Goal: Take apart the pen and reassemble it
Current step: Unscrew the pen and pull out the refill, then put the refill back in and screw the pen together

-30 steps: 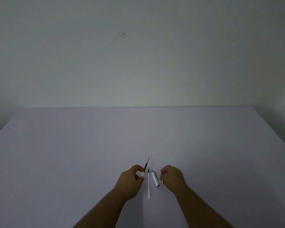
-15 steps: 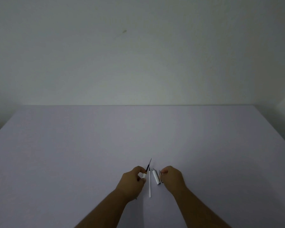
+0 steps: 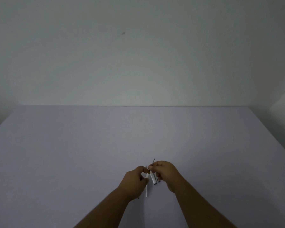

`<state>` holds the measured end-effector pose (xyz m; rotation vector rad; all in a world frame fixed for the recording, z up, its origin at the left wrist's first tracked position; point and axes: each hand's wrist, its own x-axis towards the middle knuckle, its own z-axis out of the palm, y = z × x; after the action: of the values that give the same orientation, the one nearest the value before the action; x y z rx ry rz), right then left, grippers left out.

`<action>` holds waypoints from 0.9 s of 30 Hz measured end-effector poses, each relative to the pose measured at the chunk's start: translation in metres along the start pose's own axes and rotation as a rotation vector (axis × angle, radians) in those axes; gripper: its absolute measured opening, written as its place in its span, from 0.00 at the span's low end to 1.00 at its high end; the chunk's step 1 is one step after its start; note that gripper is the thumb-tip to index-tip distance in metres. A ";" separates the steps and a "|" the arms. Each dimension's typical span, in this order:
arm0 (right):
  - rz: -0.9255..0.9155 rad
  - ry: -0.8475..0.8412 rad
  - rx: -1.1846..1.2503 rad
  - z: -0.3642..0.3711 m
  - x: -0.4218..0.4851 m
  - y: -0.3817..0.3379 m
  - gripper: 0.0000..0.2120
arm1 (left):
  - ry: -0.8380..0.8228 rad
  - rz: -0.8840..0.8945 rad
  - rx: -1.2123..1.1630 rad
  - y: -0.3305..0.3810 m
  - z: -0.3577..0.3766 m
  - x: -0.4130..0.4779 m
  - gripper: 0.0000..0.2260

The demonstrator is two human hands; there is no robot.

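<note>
The pen is in pieces near the table's front middle. My left hand pinches a short white pen section with a thin dark pointed tip rising from it. The fingertips of my right hand close on that dark tip from the right. A white barrel piece lies on the table between my hands. Beside it, half under my right fingers, lies a small dark-ended piece. A thin white refill tube lies along my left hand, its far end hidden.
The pale lilac table stretches wide on all sides of my hands. A plain wall rises behind its far edge. The table's side edges drop off at far left and far right.
My right hand has moved left and forward from beside the barrel piece to the dark tip held by my left hand. The parts on the table have stayed put.
</note>
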<state>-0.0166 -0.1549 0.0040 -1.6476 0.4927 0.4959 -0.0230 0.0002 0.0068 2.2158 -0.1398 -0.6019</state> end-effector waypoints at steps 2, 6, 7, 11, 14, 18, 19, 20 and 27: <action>0.010 0.121 0.072 0.001 0.006 -0.003 0.05 | -0.003 -0.019 0.002 0.000 0.000 0.000 0.10; 0.088 0.360 0.240 -0.018 0.018 -0.005 0.13 | 0.011 -0.076 0.014 -0.006 -0.006 0.000 0.13; 0.084 0.373 0.089 -0.024 0.019 -0.001 0.14 | 0.021 -0.086 0.022 -0.007 -0.006 -0.001 0.13; 0.072 0.265 -0.491 -0.026 0.017 0.019 0.16 | 0.069 -0.103 0.103 -0.013 -0.008 0.002 0.13; 0.069 0.278 -0.559 -0.021 0.019 0.026 0.19 | 0.070 -0.111 0.119 -0.014 -0.007 0.002 0.11; 0.067 0.332 -0.675 -0.014 0.018 0.027 0.18 | 0.078 -0.117 0.088 -0.016 -0.008 0.005 0.10; 0.061 0.339 -0.683 -0.013 0.018 0.027 0.19 | 0.074 -0.125 0.075 -0.017 -0.009 0.005 0.10; 0.053 0.347 -0.686 -0.013 0.018 0.028 0.22 | 0.068 -0.129 0.068 -0.016 -0.009 0.005 0.10; 0.050 0.368 -0.712 -0.011 0.017 0.026 0.25 | 0.065 -0.157 0.057 -0.016 -0.011 0.007 0.11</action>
<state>-0.0172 -0.1694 -0.0261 -2.4396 0.6759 0.4281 -0.0128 0.0163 -0.0017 2.3138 0.0509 -0.6169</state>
